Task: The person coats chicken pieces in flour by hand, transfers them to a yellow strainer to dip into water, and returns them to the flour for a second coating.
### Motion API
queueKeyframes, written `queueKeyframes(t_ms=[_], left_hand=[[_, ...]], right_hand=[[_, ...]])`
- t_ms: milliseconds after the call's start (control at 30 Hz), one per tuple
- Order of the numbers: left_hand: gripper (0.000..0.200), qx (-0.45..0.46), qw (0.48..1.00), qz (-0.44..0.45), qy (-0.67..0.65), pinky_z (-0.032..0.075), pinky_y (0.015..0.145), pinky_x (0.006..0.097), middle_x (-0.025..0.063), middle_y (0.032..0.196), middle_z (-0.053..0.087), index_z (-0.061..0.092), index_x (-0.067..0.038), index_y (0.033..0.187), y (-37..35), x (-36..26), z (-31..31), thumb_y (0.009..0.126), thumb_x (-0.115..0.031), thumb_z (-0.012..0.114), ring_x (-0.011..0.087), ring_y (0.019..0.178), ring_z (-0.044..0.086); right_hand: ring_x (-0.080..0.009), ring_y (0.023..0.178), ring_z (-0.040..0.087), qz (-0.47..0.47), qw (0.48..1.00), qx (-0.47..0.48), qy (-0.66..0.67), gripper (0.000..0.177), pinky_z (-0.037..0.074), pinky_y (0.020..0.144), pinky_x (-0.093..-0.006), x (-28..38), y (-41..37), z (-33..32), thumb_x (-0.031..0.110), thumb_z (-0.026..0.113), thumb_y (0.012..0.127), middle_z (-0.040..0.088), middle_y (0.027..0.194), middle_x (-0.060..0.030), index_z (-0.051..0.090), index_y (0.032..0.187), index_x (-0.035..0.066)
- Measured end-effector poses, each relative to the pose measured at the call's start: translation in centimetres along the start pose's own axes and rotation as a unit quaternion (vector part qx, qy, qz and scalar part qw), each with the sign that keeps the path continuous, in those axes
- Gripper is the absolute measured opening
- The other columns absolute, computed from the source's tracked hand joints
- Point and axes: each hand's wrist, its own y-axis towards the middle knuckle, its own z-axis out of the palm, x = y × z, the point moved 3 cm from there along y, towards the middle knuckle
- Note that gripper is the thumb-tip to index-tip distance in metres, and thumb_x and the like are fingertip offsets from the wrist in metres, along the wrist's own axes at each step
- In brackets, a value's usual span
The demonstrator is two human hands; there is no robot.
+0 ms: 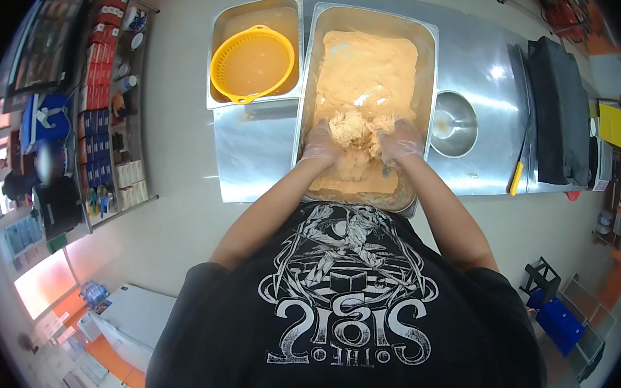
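A deep steel pan [431, 72] on the steel counter holds a bed of orange-tinted flour. My left hand [322, 144] and my right hand [400, 143], both in clear plastic gloves, press from either side on a floured lump of food [352, 129] in the pan's near half. The fingers of both hands curl around the lump and are partly buried in the flour.
Left of the pan, a second steel pan [224, 41] holds liquid and a yellow colander [252, 64]. A round steel bowl [453, 123] sits right of the pan, then a yellow-handled knife [518, 174] and a black bag [559, 111]. Shelves of packaged goods [106, 98] stand at left.
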Motion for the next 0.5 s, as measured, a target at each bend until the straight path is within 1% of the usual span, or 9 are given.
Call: queueKeyframes(t_ms=[100,167,300,333,367,400,433,467,500], left_hand=[[0.06,-0.013,1.0,0.018,-0.017,0.048,0.097,0.0462,0.0302,0.12,0.06,0.051,0.001,0.125,-2.0,-2.9,-4.8,0.077,-0.022,0.077,0.0443,0.112,0.059],[0.062,0.042,0.998,0.051,0.008,0.049,0.094,0.0454,0.0276,0.114,0.064,0.053,0.001,0.126,-2.9,-4.4,-6.5,0.077,-0.026,0.079,0.042,0.108,0.062],[0.061,0.146,0.972,0.185,0.011,0.051,0.088,0.0449,0.0242,0.106,0.067,0.059,-0.001,0.117,-4.6,-6.8,-8.9,0.074,-0.037,0.082,0.0392,0.1,0.065],[0.061,0.147,0.97,0.19,0.018,0.051,0.088,0.0449,0.0242,0.106,0.067,0.059,-0.001,0.117,-4.2,-6.8,-8.8,0.074,-0.037,0.082,0.0392,0.1,0.065],[0.052,0.152,0.98,0.129,-0.024,0.051,0.086,0.0454,0.0242,0.104,0.067,0.06,-0.002,0.113,-3.6,-6.1,-8.5,0.078,-0.036,0.079,0.0398,0.099,0.065],[0.045,0.155,0.984,0.065,-0.066,0.052,0.083,0.0458,0.0241,0.103,0.067,0.061,-0.002,0.109,-3.1,-5.5,-8.2,0.082,-0.036,0.075,0.0404,0.097,0.065],[0.045,0.159,0.983,0.069,-0.061,0.052,0.083,0.0458,0.0241,0.103,0.067,0.061,-0.002,0.109,-2.3,-5.3,-7.9,0.082,-0.036,0.075,0.0404,0.097,0.065],[0.041,0.081,0.991,0.066,-0.085,0.051,0.084,0.0459,0.0245,0.102,0.067,0.061,-0.001,0.107,-1.3,-5.1,-8.0,0.086,-0.035,0.071,0.0406,0.098,0.064],[0.039,0.003,0.992,0.063,-0.112,0.05,0.085,0.0461,0.0248,0.101,0.067,0.062,0.001,0.105,-0.6,-5.2,-8.1,0.09,-0.034,0.066,0.0409,0.099,0.064]], right_hand=[[-0.0371,0.111,0.062,-0.099,0.994,0.005,-0.039,0.043,0.049,0.094,-0.0432,2.5,-1.3,-2.4,0.035,0.053,0.096,0.064,0.116,-0.0268,0.061,0.121,0.001],[-0.0376,0.107,0.063,-0.308,0.938,-0.064,-0.147,0.047,0.049,0.093,-0.0453,2.9,1.5,-1.8,0.04,0.045,0.099,0.065,0.113,-0.0269,0.063,0.114,-0.001],[-0.0365,0.105,0.063,-0.242,0.963,-0.081,-0.089,0.05,0.049,0.093,-0.0458,0.3,10.5,3.9,0.044,0.042,0.1,0.064,0.117,-0.0246,0.062,0.117,0.002],[-0.0362,0.105,0.063,-0.341,0.934,-0.063,-0.085,0.054,0.049,0.093,-0.0454,0.5,11.4,6.0,0.048,0.04,0.1,0.065,0.116,-0.0234,0.062,0.117,0.002],[-0.0358,0.104,0.063,-0.437,0.895,-0.043,-0.081,0.058,0.048,0.092,-0.045,0.8,11.5,7.1,0.052,0.037,0.1,0.065,0.116,-0.0221,0.062,0.117,0.003],[-0.0358,0.104,0.063,-0.434,0.897,-0.047,-0.075,0.058,0.048,0.092,-0.045,1.6,9.7,6.5,0.052,0.037,0.1,0.065,0.116,-0.0221,0.062,0.117,0.003],[-0.0351,0.106,0.063,-0.366,0.929,0.046,0.009,0.061,0.048,0.093,-0.044,1.9,7.5,6.8,0.056,0.036,0.1,0.065,0.118,-0.0206,0.062,0.119,0.004],[-0.0343,0.108,0.062,-0.291,0.942,0.141,0.091,0.065,0.048,0.094,-0.043,1.7,5.1,7.2,0.059,0.034,0.099,0.065,0.12,-0.0191,0.062,0.121,0.005],[-0.0343,0.108,0.062,-0.286,0.944,0.139,0.093,0.065,0.048,0.094,-0.043,0.9,4.1,8.4,0.059,0.034,0.099,0.065,0.12,-0.0191,0.062,0.121,0.005]])
